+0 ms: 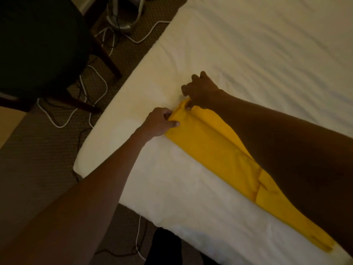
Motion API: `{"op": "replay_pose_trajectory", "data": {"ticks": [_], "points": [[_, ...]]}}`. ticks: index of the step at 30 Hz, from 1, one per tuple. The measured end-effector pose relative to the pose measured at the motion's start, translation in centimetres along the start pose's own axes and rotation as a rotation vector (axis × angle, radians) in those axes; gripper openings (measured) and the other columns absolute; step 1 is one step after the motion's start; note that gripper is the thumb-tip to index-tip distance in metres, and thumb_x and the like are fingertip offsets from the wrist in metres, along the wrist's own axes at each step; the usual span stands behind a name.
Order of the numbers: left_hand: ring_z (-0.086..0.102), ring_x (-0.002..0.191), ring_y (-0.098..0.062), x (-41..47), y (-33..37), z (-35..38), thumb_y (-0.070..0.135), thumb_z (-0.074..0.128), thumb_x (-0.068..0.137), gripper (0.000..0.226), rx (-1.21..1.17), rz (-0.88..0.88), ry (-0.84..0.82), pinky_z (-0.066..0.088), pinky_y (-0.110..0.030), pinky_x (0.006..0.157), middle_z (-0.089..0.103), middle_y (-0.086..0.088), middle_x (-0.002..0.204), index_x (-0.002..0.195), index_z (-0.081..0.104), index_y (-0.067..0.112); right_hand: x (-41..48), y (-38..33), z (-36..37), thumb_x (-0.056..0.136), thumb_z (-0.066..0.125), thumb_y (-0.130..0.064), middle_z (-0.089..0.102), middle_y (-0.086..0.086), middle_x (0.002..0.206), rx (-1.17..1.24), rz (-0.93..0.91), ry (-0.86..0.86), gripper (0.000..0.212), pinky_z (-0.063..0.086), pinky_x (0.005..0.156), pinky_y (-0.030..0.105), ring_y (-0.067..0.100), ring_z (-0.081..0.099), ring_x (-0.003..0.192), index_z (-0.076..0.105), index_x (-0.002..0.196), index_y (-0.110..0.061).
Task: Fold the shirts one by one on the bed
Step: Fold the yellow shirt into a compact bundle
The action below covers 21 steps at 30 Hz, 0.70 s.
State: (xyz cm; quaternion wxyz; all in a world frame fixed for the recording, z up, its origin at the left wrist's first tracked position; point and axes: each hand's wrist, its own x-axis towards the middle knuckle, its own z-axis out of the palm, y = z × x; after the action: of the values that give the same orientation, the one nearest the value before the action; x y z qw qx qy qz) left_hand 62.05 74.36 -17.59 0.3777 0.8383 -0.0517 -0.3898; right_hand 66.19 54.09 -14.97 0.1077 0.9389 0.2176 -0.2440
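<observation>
shirt: a yellow shirt [215, 148] lies on the bed [248, 44], folded lengthwise into one long narrow strip. It runs from the lower right of the view up toward the middle, near the bed's left edge.
shirt, near end: it reaches almost to the lower right corner of the view, flat on the sheet, with a seam and a small overlap showing partway along.
shirt, far end: slightly bunched and raised off the sheet between the two hands.
left grip [158, 122]: pinching the far end's left corner, thumb on top of the cloth, fingers curled at the edge.
right grip [202, 90]: pinching the far end's right corner, fingers curled, knuckles up; the forearm crosses over the strip's right side and hides part of it.
bed surface: white sheet, lightly wrinkled; the shirt is the only garment in view on it.
floor [28, 150]: brown carpet left of the bed, with white cables [57, 126] and thin black ones looping over it.
chair [38, 44]: dark, with wooden legs, at upper left, apart from the bed.
top edge: a grey object [124, 14] on the carpet, too blurred to identify.
</observation>
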Motion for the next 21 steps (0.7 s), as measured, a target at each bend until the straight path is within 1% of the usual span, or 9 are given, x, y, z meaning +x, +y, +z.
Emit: {"op": "replay_pose_trajectory", "data": {"ticks": [2,4,5,7,9,11,14,17,21], "points": [[0.062,0.085,-0.026,-0.4,-0.2,-0.1,0.028,0.076,0.087,0.029,-0.079,0.025,-0.033,0.047,-0.039,0.074,0.067,-0.011,0.091,0.104,0.071,0.005,-0.7,0.4,0.1,0.092,0.054,-0.06,0.061,0.001,0.12,-0.024,-0.031,0.014,0.052,0.03,0.095,0.039,0.024,0.045,0.115,0.058,0.125,-0.02],[0.054,0.075,-0.022,-1.2,-0.2,-0.1,0.029,0.073,0.089,0.031,-0.134,0.057,-0.035,0.04,-0.038,0.068,0.061,-0.02,0.081,0.096,0.069,-0.001,-1.7,0.8,-0.1,0.094,0.048,-0.059,0.058,0.002,0.118,-0.006,-0.051,0.059,0.048,0.031,0.092,0.039,0.025,0.043,0.113,0.062,0.123,-0.023],[0.051,0.074,-0.021,-1.7,0.0,0.0,0.031,0.071,0.089,0.037,-0.153,0.073,-0.024,0.037,-0.038,0.067,0.059,-0.025,0.082,0.095,0.068,-0.005,-2.4,1.1,-0.1,0.095,0.047,-0.059,0.056,0.004,0.117,0.019,-0.05,0.085,0.047,0.031,0.091,0.039,0.026,0.042,0.113,0.063,0.122,-0.024],[0.049,0.075,-0.021,-2.9,0.6,0.3,0.033,0.07,0.089,0.041,-0.187,0.111,0.002,0.037,-0.039,0.066,0.059,-0.027,0.085,0.096,0.068,-0.007,-3.9,1.7,-0.1,0.095,0.047,-0.058,0.055,0.005,0.118,0.101,-0.04,0.124,0.046,0.031,0.088,0.039,0.027,0.041,0.112,0.064,0.121,-0.024],[0.058,0.081,-0.025,-4.1,1.8,0.9,0.03,0.071,0.092,0.031,-0.254,0.118,0.039,0.047,-0.046,0.067,0.065,-0.027,0.095,0.099,0.072,0.0,-5.9,2.4,-0.1,0.094,0.048,-0.058,0.057,0.005,0.119,0.202,-0.032,0.17,0.048,0.029,0.086,0.038,0.027,0.043,0.111,0.065,0.12,-0.021],[0.065,0.09,-0.028,-5.4,3.2,1.8,0.026,0.071,0.092,0.021,-0.328,0.122,0.061,0.056,-0.054,0.076,0.069,-0.024,0.104,0.103,0.074,0.007,-8.6,3.2,0.0,0.093,0.049,-0.058,0.06,0.006,0.118,0.288,-0.011,0.217,0.05,0.029,0.085,0.038,0.029,0.045,0.109,0.066,0.119,-0.018],[0.065,0.091,-0.027,-7.3,5.7,4.3,0.025,0.071,0.092,0.02,-0.346,0.166,0.058,0.055,-0.059,0.078,0.068,-0.026,0.106,0.103,0.075,0.009,-13.7,4.6,0.5,0.091,0.058,-0.052,0.063,0.014,0.116,0.457,0.054,0.222,0.048,0.038,0.088,0.04,0.033,0.051,0.108,0.068,0.117,-0.013],[0.066,0.091,-0.026,-9.7,8.6,8.0,0.027,0.071,0.092,0.023,-0.344,0.211,0.049,0.057,-0.054,0.075,0.068,-0.026,0.105,0.106,0.075,0.009,-19.3,6.3,1.2,0.087,0.062,-0.053,0.063,0.017,0.108,0.589,0.105,0.225,0.049,0.044,0.087,0.042,0.033,0.054,0.104,0.071,0.112,-0.011],[0.061,0.082,-0.022,-13.0,12.2,14.5,0.034,0.07,0.092,0.03,-0.334,0.254,0.029,0.052,-0.041,0.063,0.066,-0.029,0.095,0.103,0.076,0.007,-27.4,8.2,4.2,0.088,0.063,-0.051,0.066,0.014,0.099,0.631,0.114,0.224,0.048,0.041,0.081,0.04,0.027,0.052,0.096,0.073,0.102,-0.006]]}}
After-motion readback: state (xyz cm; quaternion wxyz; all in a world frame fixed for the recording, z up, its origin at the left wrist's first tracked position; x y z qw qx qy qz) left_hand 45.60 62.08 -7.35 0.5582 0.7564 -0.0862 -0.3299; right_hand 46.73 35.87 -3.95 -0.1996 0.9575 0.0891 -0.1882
